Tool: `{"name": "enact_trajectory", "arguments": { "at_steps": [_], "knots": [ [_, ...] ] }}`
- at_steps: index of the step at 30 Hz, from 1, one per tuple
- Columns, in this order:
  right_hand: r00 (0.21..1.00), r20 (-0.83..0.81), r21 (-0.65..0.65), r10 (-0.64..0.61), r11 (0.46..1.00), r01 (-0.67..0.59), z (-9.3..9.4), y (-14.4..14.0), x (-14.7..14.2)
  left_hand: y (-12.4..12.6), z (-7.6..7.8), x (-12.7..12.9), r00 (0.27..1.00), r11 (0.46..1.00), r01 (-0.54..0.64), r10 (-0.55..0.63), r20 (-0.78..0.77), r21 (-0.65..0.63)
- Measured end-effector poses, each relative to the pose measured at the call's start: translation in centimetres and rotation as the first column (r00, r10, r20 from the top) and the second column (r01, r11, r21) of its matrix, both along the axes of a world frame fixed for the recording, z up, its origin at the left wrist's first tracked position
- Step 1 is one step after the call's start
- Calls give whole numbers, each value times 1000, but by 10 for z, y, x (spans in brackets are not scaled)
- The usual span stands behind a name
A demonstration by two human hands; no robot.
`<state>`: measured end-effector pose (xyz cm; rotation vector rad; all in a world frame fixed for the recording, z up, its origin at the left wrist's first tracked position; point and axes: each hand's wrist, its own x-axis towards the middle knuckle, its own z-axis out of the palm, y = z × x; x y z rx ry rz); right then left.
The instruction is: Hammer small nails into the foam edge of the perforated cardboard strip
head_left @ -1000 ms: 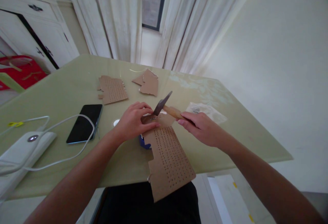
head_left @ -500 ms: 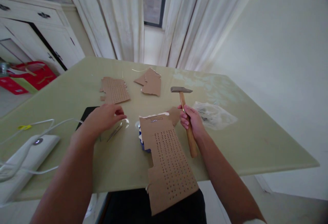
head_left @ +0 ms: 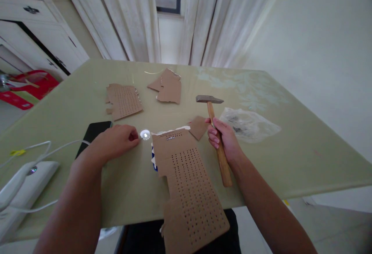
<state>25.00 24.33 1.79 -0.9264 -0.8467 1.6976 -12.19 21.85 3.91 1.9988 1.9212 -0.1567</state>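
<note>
Pale curtains and a white cabinet are seen behind a broad pale-green table [head_left: 276, 157], on which the work is laid out. A wooden-handled hammer with a dark grey metal head [head_left: 215, 130] is held by the right hand [head_left: 225, 139], the grip closed round the middle of the shaft; the head is pointed away from the person and the butt end is seen just beside the wrist. A long brown cardboard strip punched with rows of small holes [head_left: 186, 184] is laid between the two hands, its near end overhanging the table edge. The left hand [head_left: 112, 143] is rested on the table with its fingertips pinched together beside a small bright round object [head_left: 145, 134], which is too glared to be identified; whether anything is held in that pinch cannot be told. A blue object is mostly hidden under the strip's left edge.

Farther off, a smaller perforated cardboard piece [head_left: 123, 101], some torn plain cardboard scraps [head_left: 168, 87] and a crumpled clear plastic bag [head_left: 250, 124] are seen. A black phone [head_left: 93, 132] is partly covered by the left hand, and a white device with white cables [head_left: 20, 180] is cut off at the left border.
</note>
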Motion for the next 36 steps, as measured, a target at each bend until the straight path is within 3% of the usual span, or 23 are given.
{"name": "enact_trajectory", "arguments": {
  "at_steps": [6, 13, 18, 22, 26, 28, 29, 36],
  "knots": [
    [1000, -9, -25, 15, 1000, -15, 0, -4, -3, 4, -4, 21, 995, 988, -29, 43, -90, 148],
    [1000, -5, -8, 28, 1000, -28, 1, -6, -4, 6, -12, 19, 999, 982, -6, -4, 51, 186],
    [1000, -5, -3, 13, 1000, -13, 1, -6, -4, 9, -15, 10, 987, 951, -37, -13, 159, 306],
    [1000, -10, -12, 2, 1000, -3, 1, -7, -5, 8, -4, 14, 930, 861, -127, -69, 360, 493],
    [1000, -17, -27, -6, 1000, 5, 3, -8, -6, -4, 7, 41, 728, 700, -336, -231, 646, 630],
    [1000, -18, -33, -2, 999, 1, 4, -8, -7, -14, 11, 60, 630, 703, -360, -301, 716, 613],
    [1000, -18, -35, 0, 999, -1, 5, -9, -7, -18, 13, 68, 620, 715, -339, -318, 717, 611],
    [1000, -28, -33, -1, 999, 0, 5, -10, -8, -26, 18, 94, 672, 767, -189, -354, 650, 613]
  ]
}}
